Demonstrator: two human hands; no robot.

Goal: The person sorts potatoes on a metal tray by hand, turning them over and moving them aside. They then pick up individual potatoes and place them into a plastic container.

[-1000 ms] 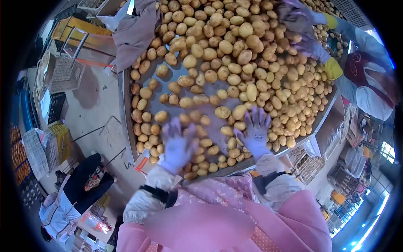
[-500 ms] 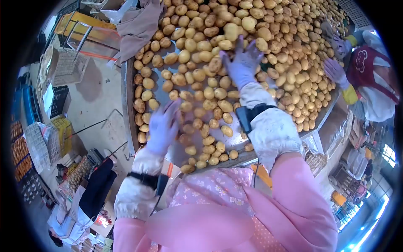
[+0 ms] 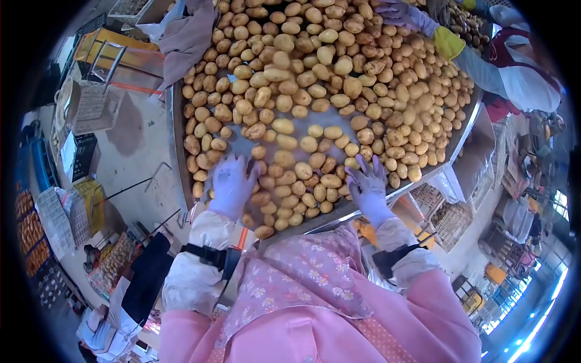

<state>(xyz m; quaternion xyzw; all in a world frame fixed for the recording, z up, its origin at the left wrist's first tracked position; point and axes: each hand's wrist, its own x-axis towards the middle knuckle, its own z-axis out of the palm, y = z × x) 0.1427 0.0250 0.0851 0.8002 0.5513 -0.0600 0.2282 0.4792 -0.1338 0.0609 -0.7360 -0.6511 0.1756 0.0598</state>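
Note:
A large spread of yellow-brown potatoes [image 3: 283,126] lies on a metal table [image 3: 177,148], with bare patches of its surface showing between them. My left hand [image 3: 232,185], in a pale purple glove, rests by the left side of the nearest group of potatoes, fingers spread. On the other side of that group, my right hand [image 3: 370,189] is in a matching glove, close to the table's near edge. Its fingers are apart and its tips touch or nearly touch potatoes. Neither hand grips one.
Across the table at the upper right, a co-worker's gloved hand [image 3: 399,13] reaches over the pile. A grey cloth [image 3: 189,41] hangs at the upper left corner. White crates [image 3: 97,107] stand on the floor to the left; cartons and crates [image 3: 451,225] stand at the right.
My right hand has come back from the middle of the pile to the near edge. My left hand has shifted slightly lower. The co-worker's arm now reaches farther across the potatoes.

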